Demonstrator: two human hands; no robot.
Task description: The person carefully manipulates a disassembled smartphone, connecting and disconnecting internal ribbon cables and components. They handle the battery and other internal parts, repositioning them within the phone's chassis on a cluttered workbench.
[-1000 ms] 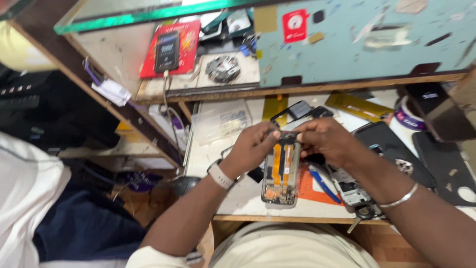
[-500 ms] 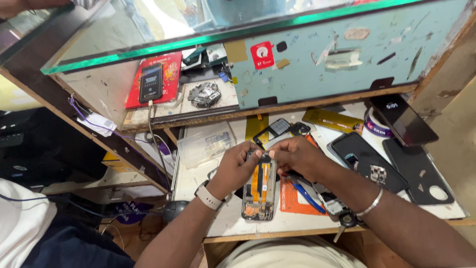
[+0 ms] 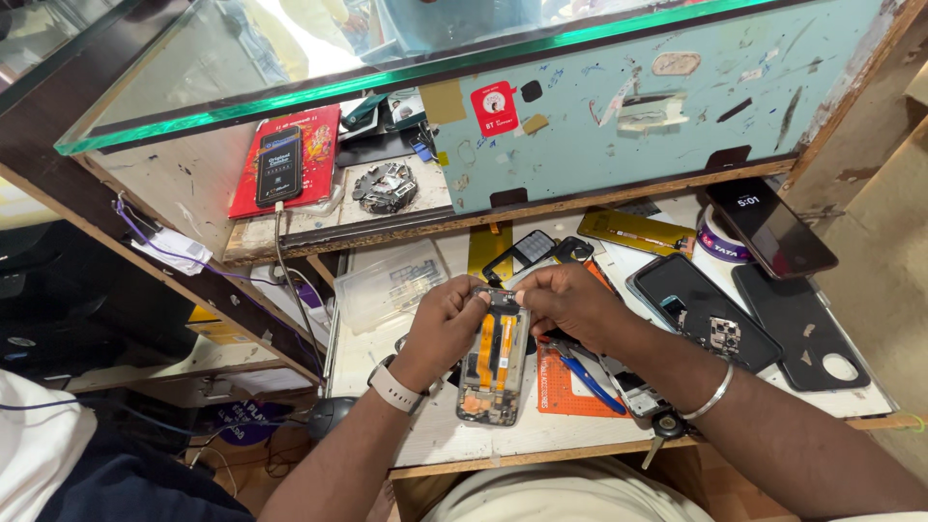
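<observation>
Both hands meet at the top end of the opened phone (image 3: 494, 356) — left hand (image 3: 447, 327) steadying, right hand (image 3: 570, 302) pinching its edge — its lower end resting on the worktop (image 3: 541, 430) for support.

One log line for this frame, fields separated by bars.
left hand grips opened phone top-left | right hand pinches top edge | phone on bench | blue tool beside

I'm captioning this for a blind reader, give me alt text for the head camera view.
Two hands, left hand and right hand, grip the top end of an opened phone with orange ribbon cables, over a cluttered workbench strewn with phone parts.
</observation>
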